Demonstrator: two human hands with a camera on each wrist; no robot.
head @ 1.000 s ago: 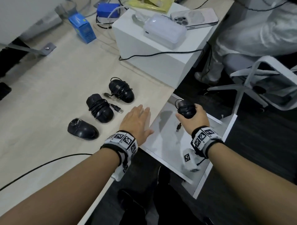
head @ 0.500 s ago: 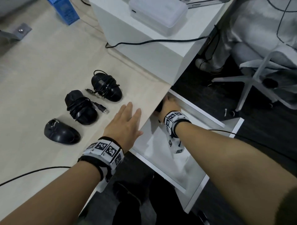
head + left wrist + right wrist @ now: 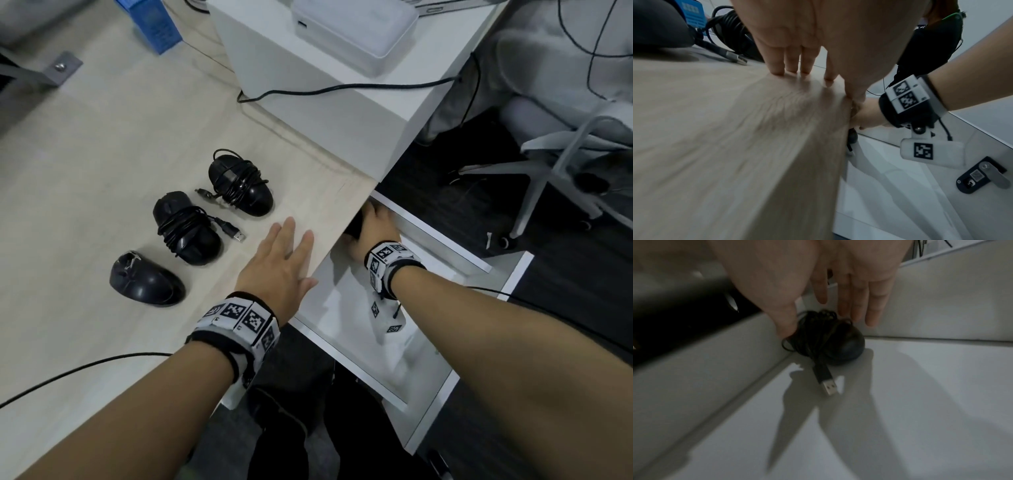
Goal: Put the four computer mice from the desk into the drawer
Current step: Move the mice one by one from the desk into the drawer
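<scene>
Three black mice lie in a row on the wooden desk (image 3: 85,171): a cord-wrapped mouse (image 3: 239,186) farthest, a second wrapped mouse (image 3: 186,228) in the middle, and a cordless mouse (image 3: 147,282) nearest. My left hand (image 3: 298,253) rests flat and open on the desk edge, right of them. The white drawer (image 3: 428,407) stands pulled out below the desk. My right hand (image 3: 824,321) reaches into its far left corner, fingers straight over a fourth mouse (image 3: 846,345) that sits on the drawer floor. My thumb touches its cord, and its USB plug (image 3: 828,386) lies on the floor.
A white box (image 3: 325,113) with a pale device (image 3: 352,24) on top stands at the back of the desk, a black cable (image 3: 342,90) across it. A blue box (image 3: 154,24) is at the far left. An office chair (image 3: 565,154) stands to the right.
My right hand carried the wrapped mouse from above the drawer down into its far left corner, and its fingers have straightened off it. The left hand stays flat on the desk.
</scene>
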